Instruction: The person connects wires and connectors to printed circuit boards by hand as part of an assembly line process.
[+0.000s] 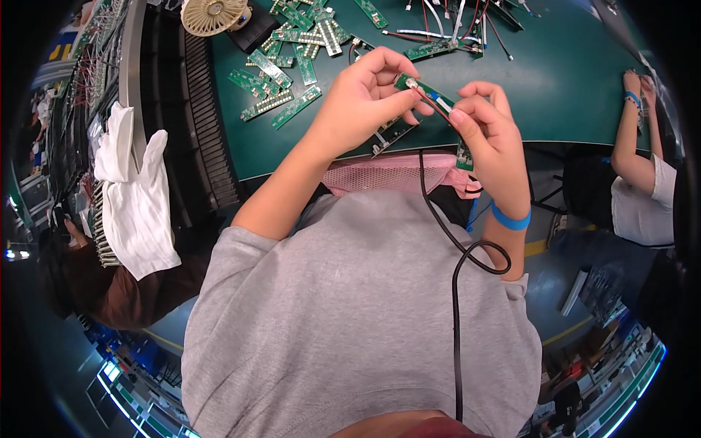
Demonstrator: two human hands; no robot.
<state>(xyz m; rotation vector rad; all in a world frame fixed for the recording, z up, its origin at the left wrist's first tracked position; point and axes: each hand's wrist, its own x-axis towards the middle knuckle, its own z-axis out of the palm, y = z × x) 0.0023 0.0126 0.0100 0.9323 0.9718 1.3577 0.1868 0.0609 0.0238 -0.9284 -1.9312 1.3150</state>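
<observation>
Over the near edge of the tabletop (558, 95), 2 hands are holding up a green board (437, 97), tilted down to the right. The left hand (363, 98) is closing thumb and fingers about its far-left end, beside the plug of some thin red and black wires (431, 105). The right hand (498, 128) is half curling, pinching farther along; whether it is also gripping the wires, I can't tell. The board is looking light and stiff, probably smooth-faced, with small parts that could chip. Its long edges are seeming the safest hold; the wires are looking floppy, and pulling them might strain the plug.
</observation>
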